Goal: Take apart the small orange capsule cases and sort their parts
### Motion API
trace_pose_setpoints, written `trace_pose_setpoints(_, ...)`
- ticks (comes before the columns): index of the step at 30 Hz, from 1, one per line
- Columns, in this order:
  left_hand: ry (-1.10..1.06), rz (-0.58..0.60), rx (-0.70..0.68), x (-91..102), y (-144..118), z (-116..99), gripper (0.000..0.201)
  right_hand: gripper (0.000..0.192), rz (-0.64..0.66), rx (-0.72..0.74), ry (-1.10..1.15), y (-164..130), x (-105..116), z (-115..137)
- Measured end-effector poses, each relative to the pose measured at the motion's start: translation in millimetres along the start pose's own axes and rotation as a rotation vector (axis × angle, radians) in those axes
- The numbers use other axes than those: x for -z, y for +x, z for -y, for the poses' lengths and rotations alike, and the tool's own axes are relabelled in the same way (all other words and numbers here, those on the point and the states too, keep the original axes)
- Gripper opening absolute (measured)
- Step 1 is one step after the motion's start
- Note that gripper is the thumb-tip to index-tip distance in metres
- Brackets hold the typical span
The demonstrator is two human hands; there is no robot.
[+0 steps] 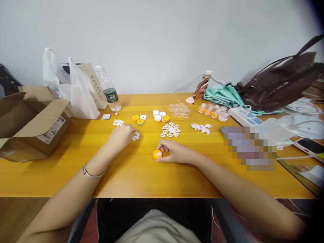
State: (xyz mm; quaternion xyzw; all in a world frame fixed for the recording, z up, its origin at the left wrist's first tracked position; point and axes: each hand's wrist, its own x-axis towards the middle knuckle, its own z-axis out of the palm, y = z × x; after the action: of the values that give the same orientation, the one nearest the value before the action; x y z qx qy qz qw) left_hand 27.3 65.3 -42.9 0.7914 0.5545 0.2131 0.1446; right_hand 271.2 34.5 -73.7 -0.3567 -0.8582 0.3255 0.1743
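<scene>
My right hand (173,152) pinches a small round orange cap (154,155) between thumb and fingers, just over the table; white bits show inside it. To its left, my left hand (123,135) reaches down at a small pile of white round pieces (136,136). Its fingertips are drawn together at the pile's edge, and what they grip is hidden. Beyond that hand lie more small white pieces (118,122). Orange and white round caps (140,122) stand further back, with another group of caps (157,118) beside them. Flat white cut-out pieces (170,129) are heaped past the right hand.
Clear plastic cups (180,110) and assembled orange-based pieces (214,111) stand at the back, near more white cut-outs (201,127). An open cardboard box (54,125), white bag (78,91) and water bottle (111,94) are left. A brown bag (278,84) and power strip (245,116) lie right.
</scene>
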Motion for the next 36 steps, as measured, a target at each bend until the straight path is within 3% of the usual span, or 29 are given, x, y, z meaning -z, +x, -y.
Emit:
trace_pose_setpoints(3,0.076,0.031,-0.235,-6.6,-10.2,-23.3,0.020,0.030,0.004,-0.002,0.013,0.6,0.2,-0.1)
trace_pose_setpoints(5,0.005,0.171,-0.461,-15.1,-17.2,-39.4,0.021,0.029,0.011,0.011,0.030,1.4,0.1,-0.1)
trace_pose_setpoints(8,0.026,0.265,-0.604,-29.2,-23.8,-53.8,0.022,0.029,0.009,0.021,0.047,2.2,-0.2,-0.3)
trace_pose_setpoints(14,0.153,0.224,-0.583,-45.2,-24.9,-54.5,0.020,0.034,-0.019,0.017,0.027,2.4,-1.4,-3.1)
trace_pose_setpoints(23,0.416,0.133,-0.545,-49.7,-32.6,-62.6,0.011,0.034,-0.021,-0.044,0.015,3.9,-1.9,-1.2)
trace_pose_setpoints(36,0.451,0.035,-0.676,-51.3,-32.4,-61.1,0.018,0.024,-0.019,-0.041,0.008,2.8,-2.3,-2.8)
